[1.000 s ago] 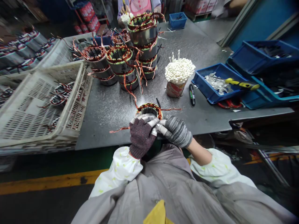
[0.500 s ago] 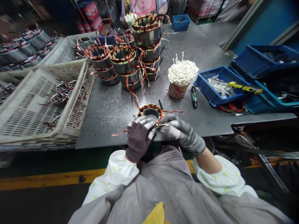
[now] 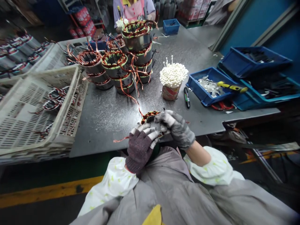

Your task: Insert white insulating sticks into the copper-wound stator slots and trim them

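The copper-wound stator (image 3: 150,115) sits at the near edge of the surface (image 3: 103,114), its bore facing up, so that its axis seems to run roughly upright and its rim lies around the opening rather than pointing toward either side. The left hand (image 3: 141,144) lies against its near-left part, just short of the bore, fingers bent and close together, pointing away from the body and slightly right; the thumb is hidden, so I cannot tell how firmly it grips. The right hand (image 3: 177,128) comes in from the right and covers that side of the rim, partly closed, its fingertips drawn together over the winding; whether they pinch a strand, or only hover just above, cannot be told through the blur. Neither hand is clearly nearer: the stator lies between them, beyond the left fingertips and to the left of the right knuckles. One copper lead (image 3: 140,107) rises from the far-left rim, another (image 3: 120,139) juts out left, beside the left hand. The marker pen (image 3: 187,97) and stacked stators (image 3: 118,70) stand well apart, farther back.
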